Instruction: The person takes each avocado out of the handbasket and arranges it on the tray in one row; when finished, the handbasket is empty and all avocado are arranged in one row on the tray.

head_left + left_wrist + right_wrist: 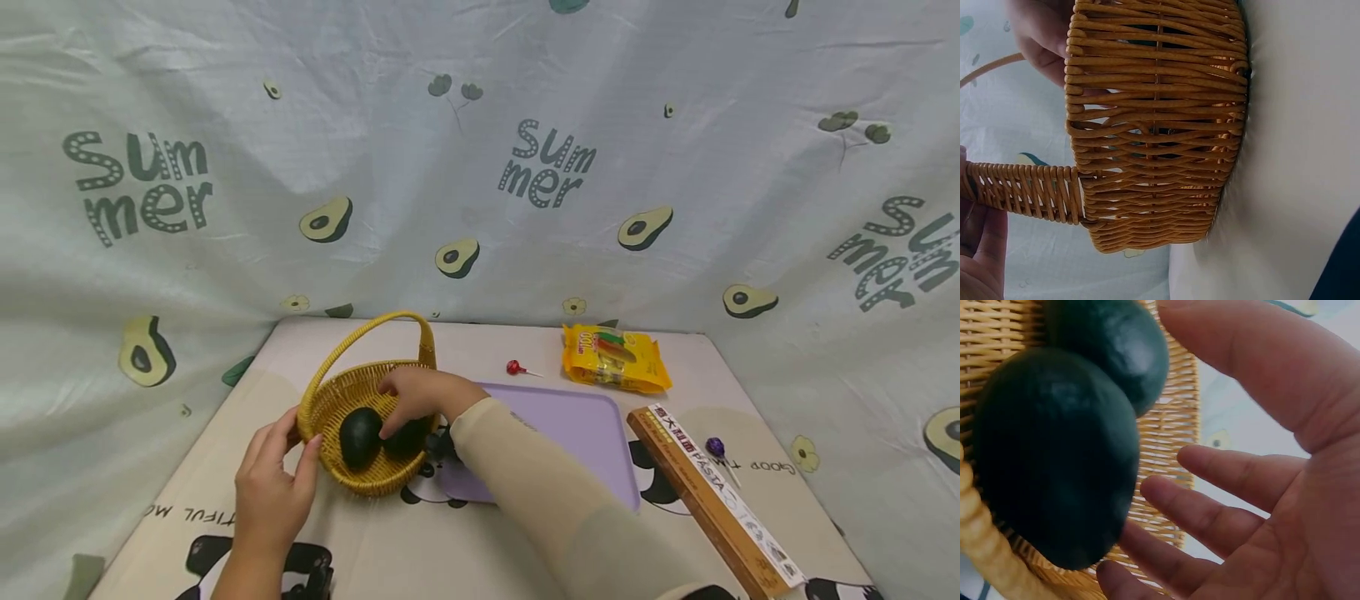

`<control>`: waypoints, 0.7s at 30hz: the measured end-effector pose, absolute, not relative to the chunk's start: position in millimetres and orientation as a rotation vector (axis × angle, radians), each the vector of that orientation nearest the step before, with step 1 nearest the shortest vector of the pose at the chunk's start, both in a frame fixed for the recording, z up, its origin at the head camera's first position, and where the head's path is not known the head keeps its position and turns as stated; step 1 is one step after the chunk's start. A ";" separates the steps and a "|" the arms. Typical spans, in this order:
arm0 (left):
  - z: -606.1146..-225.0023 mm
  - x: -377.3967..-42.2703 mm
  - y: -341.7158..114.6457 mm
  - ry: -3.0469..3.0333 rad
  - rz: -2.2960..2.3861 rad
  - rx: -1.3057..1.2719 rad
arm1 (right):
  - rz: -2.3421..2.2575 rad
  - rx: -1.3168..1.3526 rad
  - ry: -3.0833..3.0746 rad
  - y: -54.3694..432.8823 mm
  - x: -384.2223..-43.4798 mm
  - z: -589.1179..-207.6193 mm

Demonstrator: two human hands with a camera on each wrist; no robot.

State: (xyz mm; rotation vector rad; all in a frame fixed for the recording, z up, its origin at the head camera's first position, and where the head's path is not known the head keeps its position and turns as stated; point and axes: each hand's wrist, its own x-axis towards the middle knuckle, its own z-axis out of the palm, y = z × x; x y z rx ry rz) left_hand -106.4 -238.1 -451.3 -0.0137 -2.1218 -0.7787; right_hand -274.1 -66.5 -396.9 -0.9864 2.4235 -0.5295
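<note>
A yellow woven basket [337, 400] with a tall arched handle stands at the table's left side. Two dark green avocados [360, 437] lie inside it; the right wrist view shows the nearer avocado [1054, 456] overlapping the other avocado [1110, 350]. My left hand [273, 479] pinches the foot of the handle [1029, 190] between thumb and fingers. Over the basket's right part reaches my right hand [420, 392], its fingers spread around the avocados. From the right wrist, the hand [1260, 487] shows an uncovered palm; fingertip contact with the nearer avocado is unclear.
A lilac tray [577, 425] lies right of the basket, partly under my right sleeve. Behind it are a red lollipop [513, 367] and a yellow snack bag [615, 358]. A long pasta box [712, 500] and a purple lollipop [715, 447] lie to the right.
</note>
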 end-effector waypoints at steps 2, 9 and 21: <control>-451.2 -106.2 -237.6 -2.126 -0.778 -0.015 | -0.506 -0.977 2.430 -68.4 -273.9 -400.3; -451.8 -105.7 -237.4 -2.131 -0.776 -0.021 | -0.375 -0.964 2.461 -75.1 -274.9 -408.1; -451.8 -103.5 -237.7 -2.136 -0.774 -0.014 | -0.215 -0.925 2.422 -80.8 -274.4 -409.1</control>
